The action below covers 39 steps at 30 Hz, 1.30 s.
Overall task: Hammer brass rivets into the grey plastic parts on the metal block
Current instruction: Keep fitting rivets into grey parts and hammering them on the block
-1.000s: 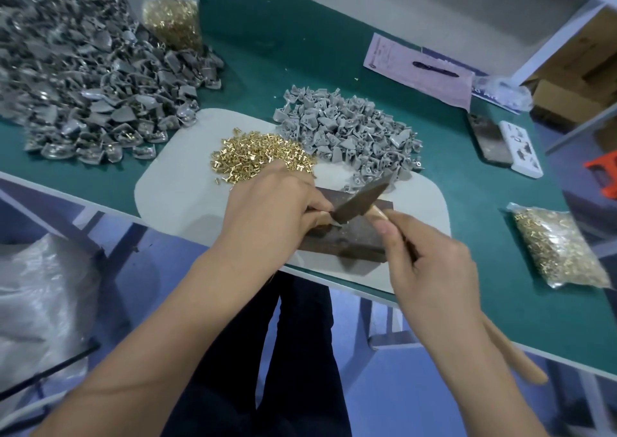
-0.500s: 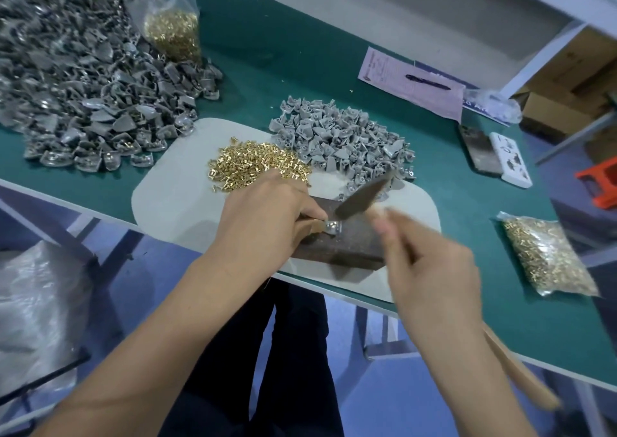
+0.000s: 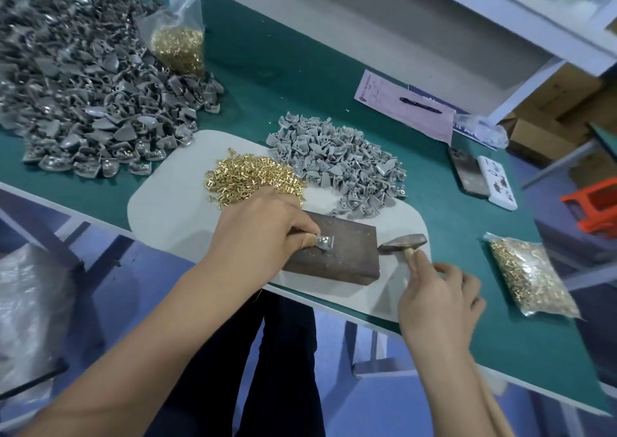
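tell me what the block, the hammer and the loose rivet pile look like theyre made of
Block: dark brown metal, probably steel, dull and pitted with bright nicks.
Hammer: grey metal head with a slight sheen, on a pale handle that looks like wood.
Rivet pile: shiny yellow metal, likely brass, glinting gold.

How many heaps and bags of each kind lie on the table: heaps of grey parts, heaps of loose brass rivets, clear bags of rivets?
Heaps of grey parts: 2
Heaps of loose brass rivets: 1
Clear bags of rivets: 2
Total: 5
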{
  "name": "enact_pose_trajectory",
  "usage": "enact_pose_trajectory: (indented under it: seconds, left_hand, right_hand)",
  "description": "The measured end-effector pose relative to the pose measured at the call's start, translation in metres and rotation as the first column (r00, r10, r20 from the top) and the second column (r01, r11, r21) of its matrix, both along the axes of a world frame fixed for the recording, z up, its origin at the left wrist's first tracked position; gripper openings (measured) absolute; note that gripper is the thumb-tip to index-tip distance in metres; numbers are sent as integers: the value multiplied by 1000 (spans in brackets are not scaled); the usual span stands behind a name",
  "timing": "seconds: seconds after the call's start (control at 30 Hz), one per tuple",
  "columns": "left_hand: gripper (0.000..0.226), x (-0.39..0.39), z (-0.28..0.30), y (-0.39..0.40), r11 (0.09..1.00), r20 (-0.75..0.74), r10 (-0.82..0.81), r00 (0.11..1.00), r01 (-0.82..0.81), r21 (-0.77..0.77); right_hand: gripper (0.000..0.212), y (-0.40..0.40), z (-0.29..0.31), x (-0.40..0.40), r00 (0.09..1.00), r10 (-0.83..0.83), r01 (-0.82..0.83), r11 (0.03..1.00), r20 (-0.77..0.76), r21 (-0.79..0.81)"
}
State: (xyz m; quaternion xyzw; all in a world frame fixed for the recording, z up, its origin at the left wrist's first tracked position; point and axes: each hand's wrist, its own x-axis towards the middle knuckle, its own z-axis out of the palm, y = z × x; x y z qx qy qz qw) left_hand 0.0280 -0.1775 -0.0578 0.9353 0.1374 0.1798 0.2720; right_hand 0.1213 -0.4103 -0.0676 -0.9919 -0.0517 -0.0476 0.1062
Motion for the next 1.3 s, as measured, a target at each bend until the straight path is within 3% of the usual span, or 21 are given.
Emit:
enact_pose_trajectory:
  seconds: [0.07, 0.13, 0.2, 0.3, 0.57, 0.77, 0.93, 1.2, 1.3]
  left_hand:
    - [9, 1, -3, 3, 994, 8, -19, 1000, 19, -108]
    - [7, -1, -6, 4, 982, 37, -30, 999, 37, -184]
    - [4, -6, -9, 4, 967, 87, -10, 996, 32, -252]
    - [6, -20, -16, 12, 943, 158, 66, 985, -10, -333]
    - [9, -75, -29, 78, 900, 109, 340, 934, -290, -325]
    - [6, -98, -35, 118, 873, 4, 443, 897, -430, -229]
    - [10, -103, -36, 131, 813, -6, 568, 823, -562, -152]
    - [11, -111, -39, 142, 823, -22, 546, 837, -541, -170]
    - [13, -104, -34, 131, 877, -13, 446, 895, -440, -195]
  right_hand:
    - [32, 10, 2, -3, 987, 96, -114, 983, 127, 142]
    - [27, 25, 7, -10, 914, 279, -366, 880, 295, 301]
    - [25, 49, 13, -20, 806, 464, -579, 747, 368, 326]
    - [17, 89, 17, -29, 710, 616, -700, 670, 340, 249]
    - [8, 190, 5, -50, 625, 745, -775, 556, 232, 302]
    - [10, 255, 5, -63, 557, 826, -829, 547, 89, 117]
    - [13, 291, 3, -60, 551, 832, -834, 551, 65, 22]
    - [17, 313, 0, -60, 562, 825, -823, 549, 60, 147]
    - [16, 289, 9, -36, 637, 766, -765, 613, 85, 197]
